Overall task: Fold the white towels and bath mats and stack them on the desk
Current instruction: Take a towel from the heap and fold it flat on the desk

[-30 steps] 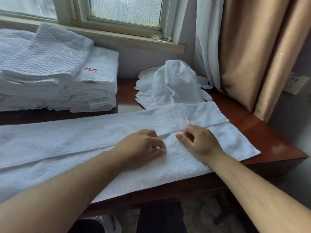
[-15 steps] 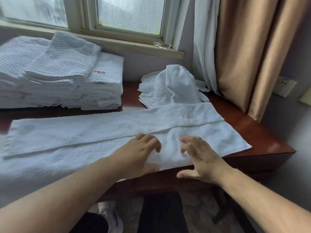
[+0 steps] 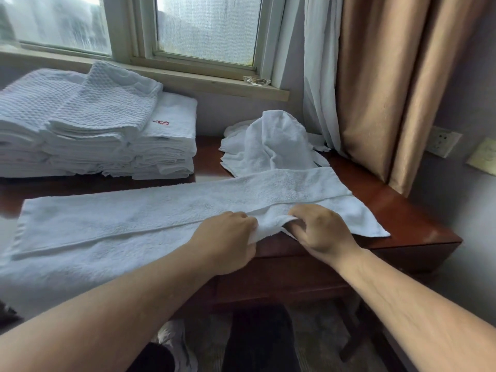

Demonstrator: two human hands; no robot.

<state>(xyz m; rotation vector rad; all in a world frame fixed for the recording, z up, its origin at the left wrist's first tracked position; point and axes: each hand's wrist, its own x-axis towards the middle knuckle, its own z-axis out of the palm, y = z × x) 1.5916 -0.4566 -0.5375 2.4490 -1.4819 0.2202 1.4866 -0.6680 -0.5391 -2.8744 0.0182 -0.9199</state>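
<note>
A long white towel (image 3: 134,218) lies stretched across the table (image 3: 408,218), with its far long edge folded in toward the middle. Both hands are at the towel's near edge, right of its middle. The left hand (image 3: 228,237) has its grip closed on that edge, fingers curled into the cloth. The right hand (image 3: 322,232), just beside it, pinches the same edge, which is raised in a small ridge over the table's front. Behind the towel's left half stand stacks of folded towels (image 3: 107,130), one with a red mark. Behind the towel's right end a crumpled towel (image 3: 271,143) reaches its far edge. Farther back from the towel hang a tan curtain (image 3: 389,89) and a white one, and a glass dish (image 3: 256,81) sits on the window sill.
</note>
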